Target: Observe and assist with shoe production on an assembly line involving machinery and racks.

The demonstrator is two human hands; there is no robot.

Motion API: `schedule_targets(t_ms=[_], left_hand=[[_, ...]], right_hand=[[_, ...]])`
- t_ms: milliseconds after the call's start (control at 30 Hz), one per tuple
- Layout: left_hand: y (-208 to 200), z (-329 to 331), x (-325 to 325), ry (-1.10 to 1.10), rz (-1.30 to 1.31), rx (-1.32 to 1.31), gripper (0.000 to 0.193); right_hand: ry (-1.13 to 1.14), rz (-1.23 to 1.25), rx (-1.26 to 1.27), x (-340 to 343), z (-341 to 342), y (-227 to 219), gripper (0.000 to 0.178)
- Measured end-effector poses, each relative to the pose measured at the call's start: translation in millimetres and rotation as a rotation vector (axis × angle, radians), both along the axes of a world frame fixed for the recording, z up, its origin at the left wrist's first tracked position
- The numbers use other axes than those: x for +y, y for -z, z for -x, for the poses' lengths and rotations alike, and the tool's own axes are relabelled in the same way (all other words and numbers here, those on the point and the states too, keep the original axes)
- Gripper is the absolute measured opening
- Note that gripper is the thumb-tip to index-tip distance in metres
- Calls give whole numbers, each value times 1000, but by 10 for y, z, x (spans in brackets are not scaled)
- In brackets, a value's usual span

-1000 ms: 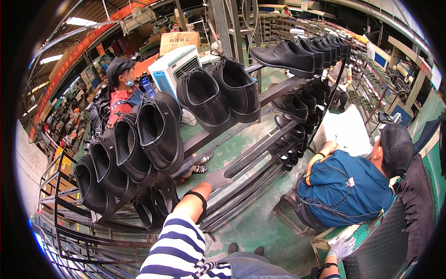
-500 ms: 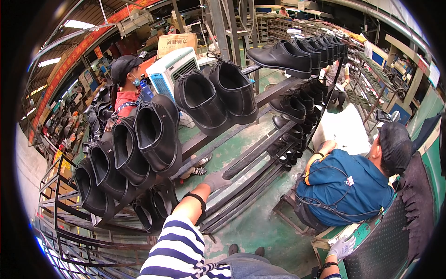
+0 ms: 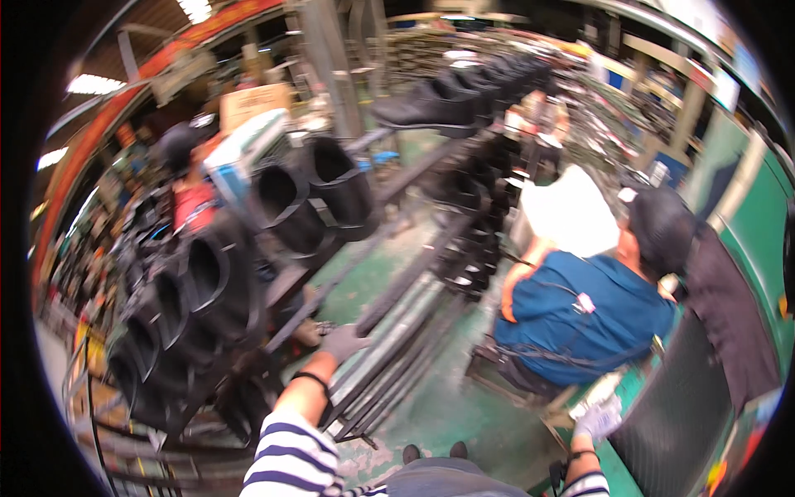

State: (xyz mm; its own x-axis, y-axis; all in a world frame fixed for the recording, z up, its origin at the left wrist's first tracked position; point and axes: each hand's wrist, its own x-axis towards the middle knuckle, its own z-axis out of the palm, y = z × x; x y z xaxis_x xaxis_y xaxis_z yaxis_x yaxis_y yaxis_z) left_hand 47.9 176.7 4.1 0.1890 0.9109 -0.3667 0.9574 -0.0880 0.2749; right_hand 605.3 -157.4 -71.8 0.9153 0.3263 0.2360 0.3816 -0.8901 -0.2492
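My left hand (image 3: 344,341), in a grey glove, is closed round the near end of a dark metal bar (image 3: 406,286) of a shoe rack. Black leather shoes stand on the rack: a pair (image 3: 310,199) just beyond my hand, more shoes (image 3: 178,306) along the left, and a row (image 3: 468,95) at the far end. Lower tiers hold further black shoes (image 3: 464,186). At the lower right, my right hand (image 3: 600,418), in a pale glove, rests at the edge of a green workbench (image 3: 617,480), fingers extended but blurred. I see nothing held in it.
A person in a blue shirt (image 3: 580,319) and dark cap sits close on the right, beside a large white item (image 3: 567,211). Behind the rack stand another person in red (image 3: 195,203) and a white cooler (image 3: 248,149). Dark ribbed matting (image 3: 675,414) covers the bench.
The whole view has swung, so rack, shoes and seated person sit further left, and the picture is blurred. My left hand still holds the bar; my right hand stays by the bench.
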Motion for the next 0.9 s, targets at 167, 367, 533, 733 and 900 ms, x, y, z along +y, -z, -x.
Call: schedule_targets(t_ms=[167,367,533,733,900], left_hand=[[47,-83,-57,-36,70,-10,84],[22,-98,-72,-52,77,-30,87],[-51,-199,22,-48,35,-80,89],[49,-33,-116,-26,32,-141,83],[201,-3,-53,-18,83,-67,86]], right_hand=[[-35,151,-141,-257,-39,177,46],[-289,220,-440,-400,-132,293,74],[-264,125,-314,-340,-156,247,75],[-206,145,-375,-146,213,-301,45],[-96,260,-94,-155,243,-528,54]])
